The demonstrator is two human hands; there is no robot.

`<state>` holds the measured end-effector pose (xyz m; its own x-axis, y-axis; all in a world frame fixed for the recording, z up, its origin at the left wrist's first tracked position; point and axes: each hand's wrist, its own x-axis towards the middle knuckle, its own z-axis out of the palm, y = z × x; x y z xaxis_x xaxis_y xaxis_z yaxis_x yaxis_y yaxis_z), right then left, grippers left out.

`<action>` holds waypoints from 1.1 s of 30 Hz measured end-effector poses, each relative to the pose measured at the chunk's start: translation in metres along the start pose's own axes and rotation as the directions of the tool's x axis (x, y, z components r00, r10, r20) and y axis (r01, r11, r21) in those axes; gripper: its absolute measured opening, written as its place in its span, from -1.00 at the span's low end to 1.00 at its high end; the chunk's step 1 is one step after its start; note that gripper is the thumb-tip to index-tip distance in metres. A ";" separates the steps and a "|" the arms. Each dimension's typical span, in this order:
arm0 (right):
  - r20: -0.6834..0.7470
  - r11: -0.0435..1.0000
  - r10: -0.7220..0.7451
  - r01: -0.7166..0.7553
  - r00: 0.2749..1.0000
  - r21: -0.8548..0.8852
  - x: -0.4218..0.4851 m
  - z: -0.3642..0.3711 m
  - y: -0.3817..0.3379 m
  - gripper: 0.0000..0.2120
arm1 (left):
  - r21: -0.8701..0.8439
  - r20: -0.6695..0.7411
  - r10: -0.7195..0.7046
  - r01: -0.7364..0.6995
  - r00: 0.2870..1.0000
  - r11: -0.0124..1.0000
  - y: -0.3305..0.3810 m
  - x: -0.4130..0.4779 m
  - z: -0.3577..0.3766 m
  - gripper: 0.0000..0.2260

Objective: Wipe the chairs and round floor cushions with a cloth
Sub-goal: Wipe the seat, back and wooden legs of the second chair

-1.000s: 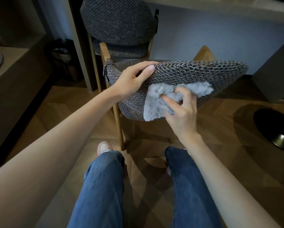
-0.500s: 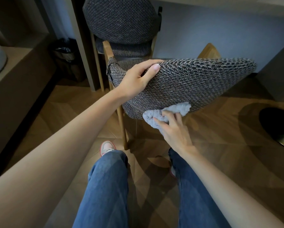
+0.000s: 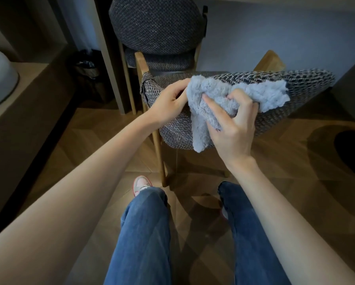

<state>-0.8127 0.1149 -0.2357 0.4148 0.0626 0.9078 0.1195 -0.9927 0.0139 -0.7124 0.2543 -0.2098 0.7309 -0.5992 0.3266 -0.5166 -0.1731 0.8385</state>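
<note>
The round cushion (image 3: 308, 87) was held up off the floor (image 3: 86, 147), in front of the wooden chair (image 3: 156, 27), tipped on edge with its broad face turned toward the person and its width running left to right. The left hand (image 3: 168, 103) gripped the cushion's upper left rim, fingers curled over the edge. The right hand (image 3: 234, 130) was the working one: it clutched a bunched, fluffy blue cloth (image 3: 219, 95) and pressed it against the cushion's face just beside the left hand, wrist bent back, forearm rising from below. Most of the bare weave lay to the right, so I judged the next stroke would run that way.
</note>
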 end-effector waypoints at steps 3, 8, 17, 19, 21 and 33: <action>0.133 1.000 -0.008 0.009 0.991 -0.005 -0.034 0.011 0.002 -0.72 | 0.038 0.017 0.035 -0.035 0.999 0.999 -0.006 0.001 -0.003 -0.69; 0.374 1.000 -0.016 0.010 0.927 0.017 -0.079 0.034 0.009 -0.58 | 0.123 0.028 0.077 -0.080 0.997 0.989 -0.014 0.003 -0.003 -0.68; 0.861 0.998 -0.011 -0.047 0.509 0.040 -0.119 0.044 0.011 -0.34 | 0.225 -0.086 0.101 -0.080 0.991 0.971 -0.020 -0.012 0.005 -0.68; 0.816 0.972 -0.011 -0.187 0.578 0.145 -0.115 0.032 0.007 -0.44 | 0.180 -0.157 0.036 -0.008 0.987 0.984 -0.020 -0.029 0.009 -0.63; 0.730 0.920 0.020 -0.299 0.683 0.255 -0.106 0.014 0.002 -0.50 | 0.111 -0.225 -0.058 0.085 0.973 0.990 -0.018 -0.053 0.013 -0.58; 0.458 0.674 0.170 -0.442 0.872 0.592 0.004 -0.069 -0.018 -0.35 | -0.116 -0.238 0.011 -0.040 0.971 0.992 0.034 -0.100 0.025 -0.29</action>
<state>-0.8749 0.1257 -0.2033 0.7956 -0.0666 0.6021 0.4309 -0.6364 -0.6398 -0.8143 0.2883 -0.2243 0.8104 -0.3980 0.4299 -0.4896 -0.0571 0.8701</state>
